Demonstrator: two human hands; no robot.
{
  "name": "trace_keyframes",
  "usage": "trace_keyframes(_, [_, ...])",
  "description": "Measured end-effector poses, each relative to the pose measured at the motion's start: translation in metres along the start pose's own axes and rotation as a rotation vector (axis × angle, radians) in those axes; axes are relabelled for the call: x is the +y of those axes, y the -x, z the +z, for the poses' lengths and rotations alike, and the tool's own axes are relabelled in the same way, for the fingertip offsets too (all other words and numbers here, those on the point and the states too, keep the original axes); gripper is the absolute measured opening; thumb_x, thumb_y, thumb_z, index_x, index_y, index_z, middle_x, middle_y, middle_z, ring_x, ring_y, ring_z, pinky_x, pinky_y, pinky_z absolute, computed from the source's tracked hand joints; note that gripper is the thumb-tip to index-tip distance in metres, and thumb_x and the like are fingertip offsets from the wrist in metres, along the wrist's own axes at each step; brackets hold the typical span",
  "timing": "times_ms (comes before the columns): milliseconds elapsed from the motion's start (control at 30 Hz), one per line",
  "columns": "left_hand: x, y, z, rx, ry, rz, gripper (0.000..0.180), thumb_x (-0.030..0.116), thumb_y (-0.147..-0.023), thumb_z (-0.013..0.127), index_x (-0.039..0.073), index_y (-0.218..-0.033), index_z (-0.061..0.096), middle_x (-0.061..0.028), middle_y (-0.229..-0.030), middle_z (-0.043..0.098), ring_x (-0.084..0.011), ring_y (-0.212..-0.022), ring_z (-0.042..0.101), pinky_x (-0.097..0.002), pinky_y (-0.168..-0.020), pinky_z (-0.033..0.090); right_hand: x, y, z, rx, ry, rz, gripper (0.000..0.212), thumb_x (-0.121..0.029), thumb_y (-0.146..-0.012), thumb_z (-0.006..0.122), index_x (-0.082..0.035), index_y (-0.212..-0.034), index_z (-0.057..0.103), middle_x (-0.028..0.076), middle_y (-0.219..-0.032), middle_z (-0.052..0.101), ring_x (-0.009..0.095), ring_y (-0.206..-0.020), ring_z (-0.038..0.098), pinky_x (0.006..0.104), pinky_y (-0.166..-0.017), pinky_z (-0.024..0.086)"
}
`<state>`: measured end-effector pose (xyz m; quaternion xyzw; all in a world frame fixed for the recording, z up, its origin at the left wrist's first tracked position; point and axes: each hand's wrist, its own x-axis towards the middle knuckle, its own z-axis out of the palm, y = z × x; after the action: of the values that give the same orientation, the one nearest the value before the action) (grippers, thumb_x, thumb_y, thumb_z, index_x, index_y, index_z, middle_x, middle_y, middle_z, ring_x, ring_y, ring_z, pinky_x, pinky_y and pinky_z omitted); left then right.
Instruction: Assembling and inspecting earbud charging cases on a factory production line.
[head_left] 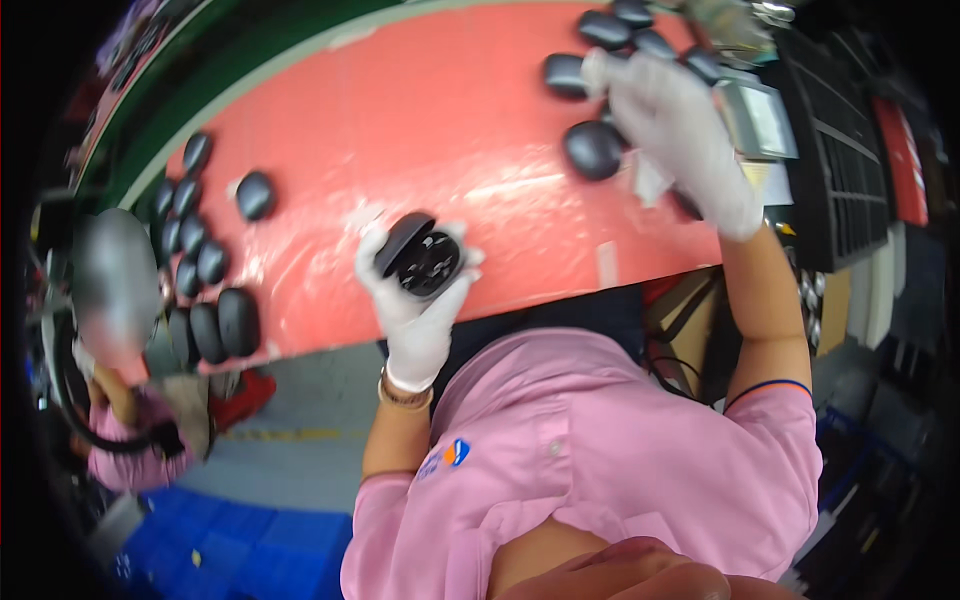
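Observation:
My left hand (pixel 415 325), in a white glove, holds a small black earbud charging case (pixel 430 265) above the red table. The case's lid (pixel 404 240) is tipped up, and dark shapes with bright glints show inside it. Far to the right, my gloved right hand (pixel 675 125) is stretched out over a group of dark rounded cases. Motion smears its fingers, so I cannot make out whether they grip anything. Closest to its fingertips is a closed dark case (pixel 566 76); another dark case (pixel 593 150) lies just below the hand.
Several dark cases (pixel 190 235) sit at the table's left end, with larger ones standing in a row (pixel 238 322). A white cloth or paper (pixel 650 182) lies under my right hand. Black racks (pixel 835 150) border the right side. Another person (pixel 130 430) is at the left.

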<state>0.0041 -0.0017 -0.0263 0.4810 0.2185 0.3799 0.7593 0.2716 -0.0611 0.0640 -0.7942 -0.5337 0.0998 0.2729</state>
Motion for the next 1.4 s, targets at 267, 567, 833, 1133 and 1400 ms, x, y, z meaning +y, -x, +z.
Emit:
trace_keyframes(267, [0.002,-0.011,0.003,0.054,-0.104,-0.013,0.078,-0.018,-0.077,0.053,0.019,-0.136,0.019,-0.0211,-0.119,0.052,-0.0248,-0.093,0.063,-0.0351,-0.078,0.055,0.044,-0.092,-0.124,0.208,1.053,0.205,0.018,-0.026,-0.076,0.061,-0.011,-0.083,0.068,0.017,-0.074,0.062,0.036,-0.069,0.063,0.0418,-0.061,0.051])
trace_keyframes(567, [-0.007,-0.002,0.001,0.007,-0.066,0.002,0.077,-0.016,-0.077,0.054,0.019,-0.136,0.018,-0.0209,-0.123,0.049,-0.0267,-0.098,0.061,-0.0360,-0.079,0.055,0.161,-0.136,-0.140,0.116,1.090,0.425,0.035,-0.040,-0.082,0.063,-0.009,-0.096,0.069,0.014,-0.094,0.068,0.031,-0.090,0.066,0.0423,-0.077,0.051])
trace_keyframes(833, [-0.012,-0.008,-0.006,-0.157,-0.008,0.112,0.072,-0.019,-0.078,0.042,0.015,-0.133,0.011,-0.0197,-0.123,0.045,-0.0275,-0.105,0.059,-0.0376,-0.088,0.050,0.070,-0.068,-0.060,0.230,0.277,-0.119,0.026,-0.013,-0.092,0.051,-0.005,-0.114,0.061,0.009,-0.086,0.060,0.018,-0.078,0.059,0.0266,-0.073,0.045])
trace_keyframes(1133, [-0.018,-0.009,-0.008,-0.131,-0.293,0.230,0.074,-0.021,-0.074,0.043,0.008,-0.134,0.009,-0.0151,-0.119,0.045,-0.0203,-0.108,0.051,-0.0332,-0.093,0.044,-0.066,0.062,0.090,0.024,-0.139,-0.611,0.040,0.004,-0.071,0.062,-0.005,-0.110,0.062,0.005,-0.077,0.053,0.022,-0.069,0.052,0.0339,-0.066,0.042])
trace_keyframes(1400, [-0.014,-0.003,-0.004,-0.127,-0.496,0.228,0.073,-0.020,-0.075,0.043,0.005,-0.135,0.009,-0.0155,-0.116,0.045,-0.0200,-0.105,0.052,-0.0316,-0.092,0.042,-0.082,0.063,0.102,0.077,0.345,-0.558,0.044,-0.004,-0.067,0.064,-0.009,-0.111,0.060,0.003,-0.077,0.045,0.020,-0.068,0.047,0.0350,-0.069,0.040])
